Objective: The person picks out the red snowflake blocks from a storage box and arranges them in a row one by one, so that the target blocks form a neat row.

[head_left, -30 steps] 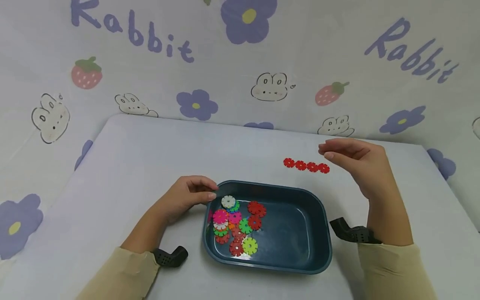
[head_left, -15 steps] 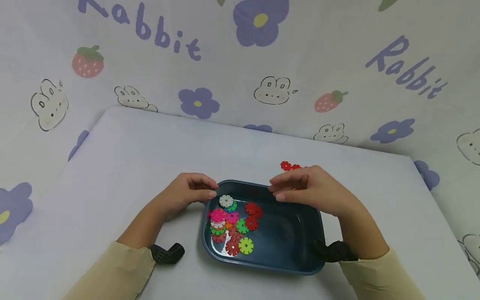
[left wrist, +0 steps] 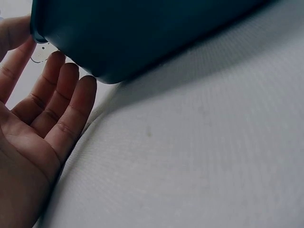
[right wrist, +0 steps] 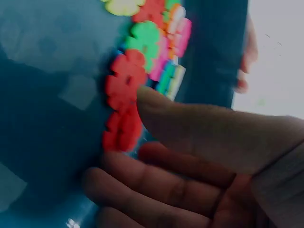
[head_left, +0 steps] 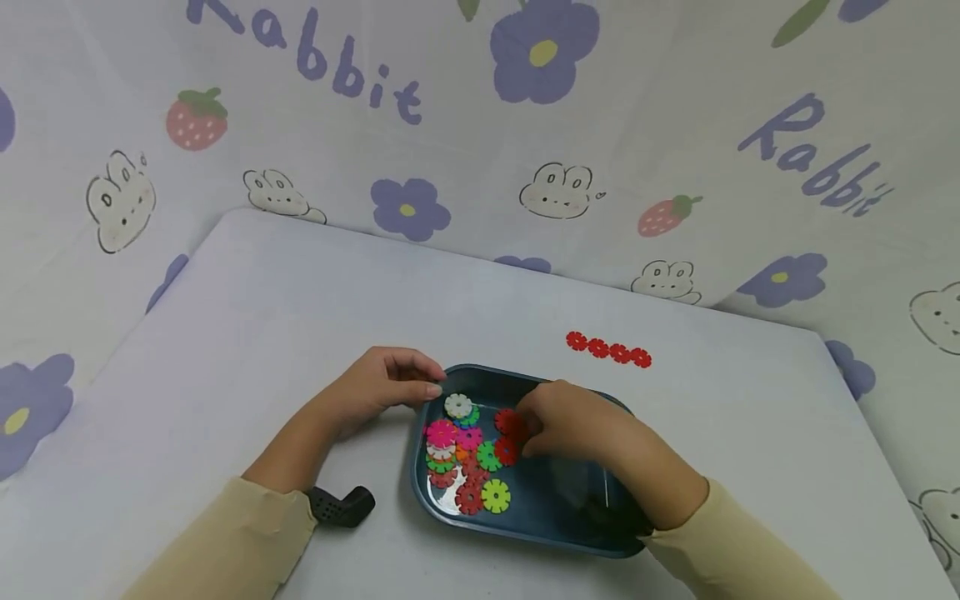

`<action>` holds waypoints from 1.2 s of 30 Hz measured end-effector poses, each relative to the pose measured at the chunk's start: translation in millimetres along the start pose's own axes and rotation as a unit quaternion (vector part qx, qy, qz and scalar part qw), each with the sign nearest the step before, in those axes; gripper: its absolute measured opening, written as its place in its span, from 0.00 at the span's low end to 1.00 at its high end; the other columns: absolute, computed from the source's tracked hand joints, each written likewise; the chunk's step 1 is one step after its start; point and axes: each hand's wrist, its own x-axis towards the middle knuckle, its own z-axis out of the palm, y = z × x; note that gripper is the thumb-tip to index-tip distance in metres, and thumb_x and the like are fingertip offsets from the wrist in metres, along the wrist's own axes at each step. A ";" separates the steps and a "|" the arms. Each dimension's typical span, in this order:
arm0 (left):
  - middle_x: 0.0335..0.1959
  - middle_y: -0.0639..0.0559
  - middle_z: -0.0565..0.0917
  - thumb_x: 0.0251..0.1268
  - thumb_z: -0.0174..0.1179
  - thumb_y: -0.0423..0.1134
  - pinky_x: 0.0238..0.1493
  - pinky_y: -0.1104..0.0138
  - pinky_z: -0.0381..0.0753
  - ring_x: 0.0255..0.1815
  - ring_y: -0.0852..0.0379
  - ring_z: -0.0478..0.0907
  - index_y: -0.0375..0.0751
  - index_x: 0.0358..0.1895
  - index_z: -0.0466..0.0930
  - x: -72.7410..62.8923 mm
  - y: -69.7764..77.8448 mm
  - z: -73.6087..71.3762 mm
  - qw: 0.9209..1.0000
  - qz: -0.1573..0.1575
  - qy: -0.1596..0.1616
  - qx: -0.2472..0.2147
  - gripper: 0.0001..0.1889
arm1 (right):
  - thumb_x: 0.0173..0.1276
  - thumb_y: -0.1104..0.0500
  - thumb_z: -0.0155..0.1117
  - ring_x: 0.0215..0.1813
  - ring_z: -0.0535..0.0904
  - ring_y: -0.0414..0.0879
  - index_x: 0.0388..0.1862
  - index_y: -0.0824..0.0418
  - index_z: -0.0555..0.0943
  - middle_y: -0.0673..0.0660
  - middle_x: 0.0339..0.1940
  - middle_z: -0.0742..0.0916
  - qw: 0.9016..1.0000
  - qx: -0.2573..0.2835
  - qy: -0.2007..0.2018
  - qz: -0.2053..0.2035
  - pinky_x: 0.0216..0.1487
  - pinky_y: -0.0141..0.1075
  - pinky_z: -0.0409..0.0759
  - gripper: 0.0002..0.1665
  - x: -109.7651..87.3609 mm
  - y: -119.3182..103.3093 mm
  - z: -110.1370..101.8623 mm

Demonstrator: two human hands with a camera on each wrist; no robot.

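Observation:
My left hand (head_left: 382,386) pinches the far left corner of a dark blue plastic tray (head_left: 517,535) between thumb and index finger. Its other fingers lie along the outer wall in the left wrist view. In the tray's left half lie notched plastic snowflake discs in white, pink, green, orange and red. My right hand (head_left: 573,421) is down inside the tray beside the red snowflake discs (head_left: 507,421). In the right wrist view its thumb tip overlaps a red disc (right wrist: 124,80), with the fingers spread loosely on the near side.
Beyond the tray, a row of several red snowflake discs (head_left: 608,348) lies on the white table (head_left: 360,283). A yellow-green disc (head_left: 496,496) lies near the tray's front. A patterned cloth (head_left: 465,133) hangs behind the table.
My right hand has come from beside the red row, leftward and down, into the tray at the red discs. The left hand stays at the tray corner. The head view has shifted slightly.

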 end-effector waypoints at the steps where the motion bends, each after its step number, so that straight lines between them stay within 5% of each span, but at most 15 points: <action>1: 0.45 0.47 0.84 0.62 0.68 0.42 0.47 0.61 0.83 0.45 0.49 0.79 0.38 0.51 0.83 0.2 -0.6 0.0 1.000 0.000 0.000 0.000 0.17 | 0.51 0.56 0.80 0.38 0.80 0.43 0.51 0.61 0.85 0.51 0.37 0.88 1.000 -0.008 0.003 -0.002 0.40 0.37 0.84 0.27 2.3 -0.8 2.1; 8: 0.46 0.47 0.84 0.62 0.68 0.43 0.48 0.61 0.83 0.46 0.49 0.79 0.38 0.51 0.83 -0.5 0.5 0.4 1.000 0.001 0.003 0.007 0.17 | 0.51 0.54 0.80 0.42 0.80 0.45 0.50 0.58 0.85 0.52 0.40 0.87 1.000 -0.021 0.013 -0.001 0.45 0.40 0.84 0.26 17.8 -4.3 11.3; 13: 0.45 0.47 0.84 0.62 0.67 0.43 0.48 0.61 0.83 0.46 0.49 0.79 0.38 0.51 0.83 -0.6 2.1 0.8 1.000 0.001 0.004 0.005 0.17 | 0.52 0.55 0.80 0.35 0.79 0.44 0.45 0.57 0.85 0.50 0.33 0.86 1.000 0.020 -0.007 -0.010 0.39 0.37 0.83 0.21 26.0 -2.4 10.9; 21: 0.45 0.47 0.85 0.63 0.67 0.43 0.48 0.61 0.83 0.45 0.50 0.80 0.38 0.50 0.83 -0.6 0.8 3.2 1.000 -0.001 0.003 -0.002 0.16 | 0.58 0.50 0.76 0.28 0.78 0.42 0.33 0.53 0.84 0.46 0.23 0.84 0.994 0.060 -0.047 -0.080 0.33 0.34 0.80 0.11 36.4 0.7 14.6; 28: 0.44 0.48 0.84 0.62 0.67 0.42 0.47 0.61 0.82 0.44 0.51 0.80 0.39 0.50 0.83 -2.1 -1.7 2.3 1.000 -0.001 -0.002 -0.011 0.16 | 0.62 0.47 0.71 0.27 0.81 0.42 0.40 0.55 0.85 0.46 0.25 0.85 0.992 0.075 -0.064 -0.082 0.33 0.34 0.82 0.15 42.8 -9.5 14.0; 36: 0.44 0.47 0.84 0.63 0.67 0.42 0.47 0.61 0.83 0.44 0.51 0.79 0.40 0.49 0.83 -0.5 -0.7 0.2 1.000 0.009 -0.008 -0.013 0.15 | 0.70 0.52 0.63 0.27 0.80 0.42 0.42 0.57 0.86 0.48 0.25 0.85 0.992 0.077 -0.033 -0.096 0.35 0.34 0.82 0.11 44.0 -19.7 11.0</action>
